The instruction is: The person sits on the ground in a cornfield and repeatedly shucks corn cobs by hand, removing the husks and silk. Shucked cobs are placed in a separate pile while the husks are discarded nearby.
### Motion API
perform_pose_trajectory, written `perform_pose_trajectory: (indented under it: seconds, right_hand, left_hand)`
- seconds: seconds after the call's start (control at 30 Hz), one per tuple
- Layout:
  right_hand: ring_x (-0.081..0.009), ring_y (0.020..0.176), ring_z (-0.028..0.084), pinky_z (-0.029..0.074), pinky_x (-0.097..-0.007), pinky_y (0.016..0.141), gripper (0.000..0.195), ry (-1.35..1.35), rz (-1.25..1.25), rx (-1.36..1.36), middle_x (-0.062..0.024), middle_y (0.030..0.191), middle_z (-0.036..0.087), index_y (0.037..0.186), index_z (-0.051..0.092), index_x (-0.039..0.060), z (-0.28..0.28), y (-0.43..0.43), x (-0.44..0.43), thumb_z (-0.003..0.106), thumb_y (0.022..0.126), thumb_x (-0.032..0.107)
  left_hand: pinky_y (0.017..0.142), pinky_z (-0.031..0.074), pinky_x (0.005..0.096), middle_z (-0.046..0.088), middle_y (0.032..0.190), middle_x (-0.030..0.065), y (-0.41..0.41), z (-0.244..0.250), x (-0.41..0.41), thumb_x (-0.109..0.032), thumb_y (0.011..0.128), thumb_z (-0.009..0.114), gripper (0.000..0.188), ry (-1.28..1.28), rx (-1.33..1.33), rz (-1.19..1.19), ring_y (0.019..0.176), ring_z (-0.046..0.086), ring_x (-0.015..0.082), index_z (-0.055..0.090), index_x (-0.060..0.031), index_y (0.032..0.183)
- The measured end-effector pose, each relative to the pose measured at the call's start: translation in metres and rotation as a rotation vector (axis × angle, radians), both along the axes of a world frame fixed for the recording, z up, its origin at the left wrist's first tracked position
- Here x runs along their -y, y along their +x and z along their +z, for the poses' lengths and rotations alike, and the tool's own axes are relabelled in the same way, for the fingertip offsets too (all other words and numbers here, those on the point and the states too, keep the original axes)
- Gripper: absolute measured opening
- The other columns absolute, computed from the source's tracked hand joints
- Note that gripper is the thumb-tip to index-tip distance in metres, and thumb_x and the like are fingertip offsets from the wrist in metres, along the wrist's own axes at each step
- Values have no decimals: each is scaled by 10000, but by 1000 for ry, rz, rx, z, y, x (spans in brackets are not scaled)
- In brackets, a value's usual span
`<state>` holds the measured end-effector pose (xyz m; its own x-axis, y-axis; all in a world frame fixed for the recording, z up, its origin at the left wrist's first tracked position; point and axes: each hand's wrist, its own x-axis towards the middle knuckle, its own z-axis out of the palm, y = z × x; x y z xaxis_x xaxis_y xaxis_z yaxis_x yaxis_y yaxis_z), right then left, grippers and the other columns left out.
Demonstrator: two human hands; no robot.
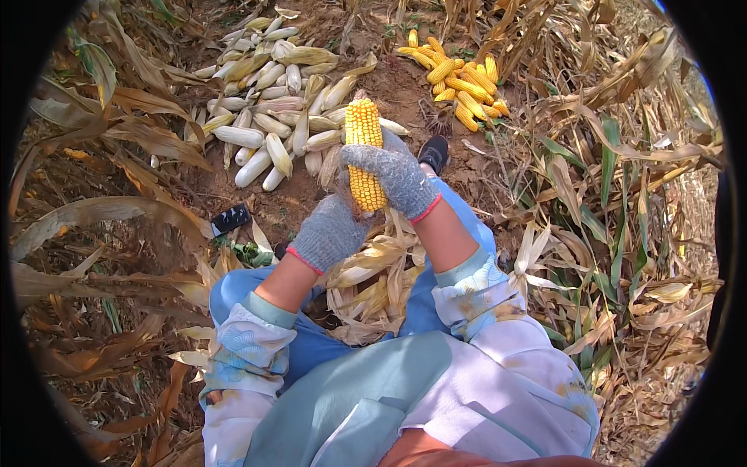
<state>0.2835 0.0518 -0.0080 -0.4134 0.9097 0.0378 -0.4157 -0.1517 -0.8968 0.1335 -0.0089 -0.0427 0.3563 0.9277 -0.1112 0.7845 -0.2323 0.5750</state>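
Observation:
A husked ear of yellow corn (366, 190) stands nearly upright between my hands, its kernels bare and some brown silk along its left side. My right hand (400, 169), in a grey knitted glove with a red cuff edge, wraps around the middle of the ear. At the lower left end, my left hand (332, 230) in a matching glove presses close around the ear's base; its fingertips are partly hidden behind ear and silk. Loose pale husks (373, 280) lie below, between my legs.
Ahead to the left spreads a heap of ears in pale husks (274, 105). A pile of bare yellow ears (461, 82) lies ahead to the right. A dark phone-like object (230, 219) rests on the soil at left. Dry corn stalks (583, 157) border both sides.

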Motion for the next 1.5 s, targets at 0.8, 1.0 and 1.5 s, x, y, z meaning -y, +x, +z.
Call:
perform_pose_trajectory:
  seconds: [0.8, 1.0, 1.5]
  right_hand:
    - [-209, 707, 645, 571, -335, 629, 328, -439, 58, -507, -87, 856, 628, 1170, 574, 60, -42, 2, -19, 628, 962, 308]
    - [-224, 733, 682, 595, -370, 635, 260, -330, -149, -253, -68, 863, 640, 1121, 597, 83, -34, -4, -14, 672, 945, 258]
    - [-262, 760, 678, 593, -403, 651, 372, -661, 188, -519, -120, 903, 664, 1138, 610, 101, -63, 1, -15, 539, 1001, 439]
  left_hand:
    - [706, 518, 486, 640, 835, 216, -11, 12, 4, -243, 881, 702, 224, 341, 153, -200, 825, 635, 423, 666, -46, 982]
    - [691, 523, 445, 651, 801, 182, -17, 20, 14, -192, 867, 735, 193, 259, 305, -179, 757, 634, 400, 687, -44, 982]
    - [943, 521, 365, 708, 1095, 108, -7, 15, 7, -126, 962, 641, 137, 236, 850, -67, 992, 672, 238, 702, -43, 1052]
